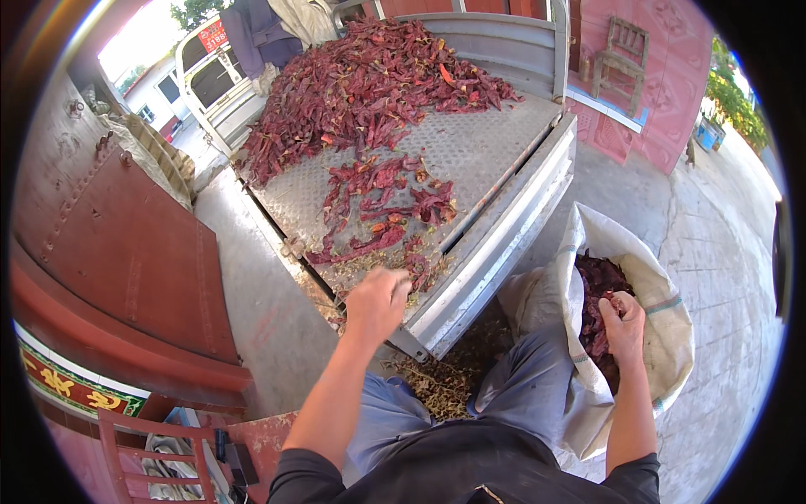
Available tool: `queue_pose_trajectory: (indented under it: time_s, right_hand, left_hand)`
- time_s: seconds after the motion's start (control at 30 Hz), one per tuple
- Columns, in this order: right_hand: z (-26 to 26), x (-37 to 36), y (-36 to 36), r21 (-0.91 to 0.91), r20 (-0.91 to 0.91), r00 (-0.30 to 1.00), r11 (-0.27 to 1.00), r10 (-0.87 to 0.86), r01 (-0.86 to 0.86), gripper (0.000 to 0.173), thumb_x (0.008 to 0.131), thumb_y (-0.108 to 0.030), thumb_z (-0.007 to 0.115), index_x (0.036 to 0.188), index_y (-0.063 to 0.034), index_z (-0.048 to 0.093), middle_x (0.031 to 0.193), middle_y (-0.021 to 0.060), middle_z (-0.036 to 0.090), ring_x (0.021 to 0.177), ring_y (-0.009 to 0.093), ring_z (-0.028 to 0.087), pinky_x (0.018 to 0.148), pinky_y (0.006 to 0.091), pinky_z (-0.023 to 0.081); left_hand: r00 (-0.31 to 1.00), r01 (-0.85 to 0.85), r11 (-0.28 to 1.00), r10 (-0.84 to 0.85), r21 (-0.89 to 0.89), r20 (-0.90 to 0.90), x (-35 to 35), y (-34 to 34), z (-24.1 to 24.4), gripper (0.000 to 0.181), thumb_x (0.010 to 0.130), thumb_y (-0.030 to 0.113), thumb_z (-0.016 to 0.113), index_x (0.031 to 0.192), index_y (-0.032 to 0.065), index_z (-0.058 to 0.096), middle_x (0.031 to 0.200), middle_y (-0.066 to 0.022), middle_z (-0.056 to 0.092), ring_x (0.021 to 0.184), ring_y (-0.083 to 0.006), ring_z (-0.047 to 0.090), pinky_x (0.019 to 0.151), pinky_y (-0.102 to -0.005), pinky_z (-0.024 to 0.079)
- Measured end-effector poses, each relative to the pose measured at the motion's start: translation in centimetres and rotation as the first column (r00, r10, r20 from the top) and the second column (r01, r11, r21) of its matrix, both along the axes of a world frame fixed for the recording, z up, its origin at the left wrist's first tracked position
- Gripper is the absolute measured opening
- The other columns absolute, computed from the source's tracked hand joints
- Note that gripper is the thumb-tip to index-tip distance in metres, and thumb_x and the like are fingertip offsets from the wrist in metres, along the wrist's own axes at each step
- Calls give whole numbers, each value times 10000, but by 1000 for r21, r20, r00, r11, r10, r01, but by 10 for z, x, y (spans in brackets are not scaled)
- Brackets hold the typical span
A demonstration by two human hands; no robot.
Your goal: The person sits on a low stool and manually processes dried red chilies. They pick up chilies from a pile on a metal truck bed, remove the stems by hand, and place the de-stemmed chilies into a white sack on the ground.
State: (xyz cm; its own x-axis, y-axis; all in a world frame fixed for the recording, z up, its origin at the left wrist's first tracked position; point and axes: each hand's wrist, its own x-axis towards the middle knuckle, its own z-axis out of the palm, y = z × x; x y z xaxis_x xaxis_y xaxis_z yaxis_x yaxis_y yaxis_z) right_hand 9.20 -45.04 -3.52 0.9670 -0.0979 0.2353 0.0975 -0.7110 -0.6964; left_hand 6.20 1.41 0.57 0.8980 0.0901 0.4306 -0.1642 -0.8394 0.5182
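Note:
A big heap of dried red chili peppers covers the far part of a metal truck bed, and a smaller scatter of dried chilies lies nearer. My left hand is over the bed's near corner, by bits of stem and chaff; its fingers are curled and blurred, so whether it holds anything is unclear. On the right, my right hand is inside the mouth of a white woven sack, against the dark dried chilies in it. Its fingers are bent around what looks like a chili.
Stems and debris lie on the ground between my legs, below the bed's corner. A red metal door stands at left, with a red chair at lower left. The bed's lowered side panel runs towards the sack. A wooden chair is by the pink wall.

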Motion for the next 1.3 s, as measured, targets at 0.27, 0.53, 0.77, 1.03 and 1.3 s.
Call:
queue_pose_trajectory:
  time_s: [0.27,0.53,0.77,1.03,1.3]
  right_hand:
    - [-26,-18,-17,-21,28,998,998,-55,55,343,865,-117,739,1173,29,702,1046,172,699,973,285,702,870,374,555]
    - [-16,-26,53,310,-25,990,942,142,-127,209,918,-94,706,1081,31,738,983,127,738,856,169,708,782,309,562]
    - [28,-17,195,552,-54,865,737,498,-390,316,944,-172,739,1191,24,709,1037,120,753,925,182,712,836,317,570]
    - [19,-8,224,897,-220,707,424,672,-124,160,983,-85,653,1114,-14,713,951,48,716,782,124,709,696,257,529]
    - [-3,-27,197,967,-242,658,234,713,102,116,1018,-27,568,1107,-24,642,1035,80,697,882,199,730,737,297,571]
  left_hand:
    - [913,-74,971,158,229,-375,75,8,10,237,951,291,688,1033,81,759,1129,-107,700,1040,-339,685,910,-476,523]
    - [975,-167,927,104,-336,-197,63,39,11,129,938,141,688,973,18,705,841,-107,735,767,-169,717,737,-326,543]
    - [964,48,887,-161,-460,-210,4,-17,10,97,957,94,678,985,6,708,876,-73,725,779,-126,687,720,-292,538]
    - [999,41,995,-41,-88,8,52,6,0,180,942,150,719,1093,55,743,986,-125,742,902,-272,730,789,-382,562]
    - [940,-6,929,131,369,-315,107,21,5,221,992,241,654,1187,164,725,1176,-88,679,1072,-328,682,897,-462,549]
